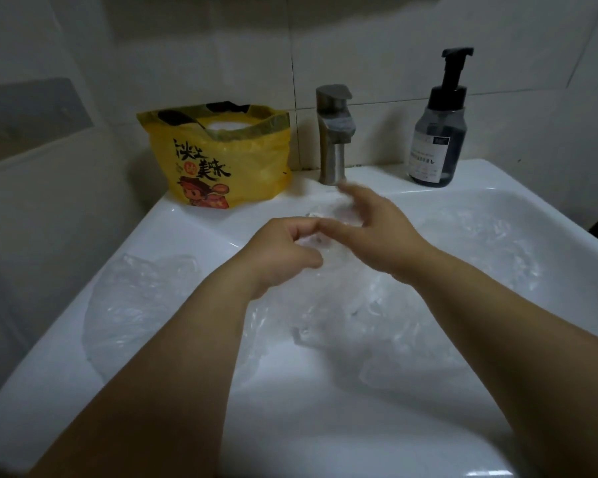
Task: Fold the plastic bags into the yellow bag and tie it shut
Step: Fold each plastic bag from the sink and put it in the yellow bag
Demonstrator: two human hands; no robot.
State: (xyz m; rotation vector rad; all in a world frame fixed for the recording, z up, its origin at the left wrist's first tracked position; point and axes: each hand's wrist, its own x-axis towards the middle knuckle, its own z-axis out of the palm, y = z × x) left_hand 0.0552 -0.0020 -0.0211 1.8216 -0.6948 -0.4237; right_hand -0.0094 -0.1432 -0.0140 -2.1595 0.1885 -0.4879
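A wide white ceramic sink [194, 229] fills most of the room in front of the person. In its basin lies a loose heap of crumpled clear plastic bags [377, 322], with one more clear sheet draped over the sink's left rim. On the back left corner of the rim stands the yellow printed plastic bag [218, 160], upright, its mouth open and something white showing inside.

Both bare forearms reach in over the basin. The left hand [283, 257] has its fingers curled tight, pinching a bunch of the clear film. The right hand [377, 232] is just beside it, forefinger stretched out, thumb meeting the left fingertips. It is blurred, so I cannot tell whether it grips the film.

Behind stand a brushed metal tap [334, 136] and a dark pump bottle [437, 132].
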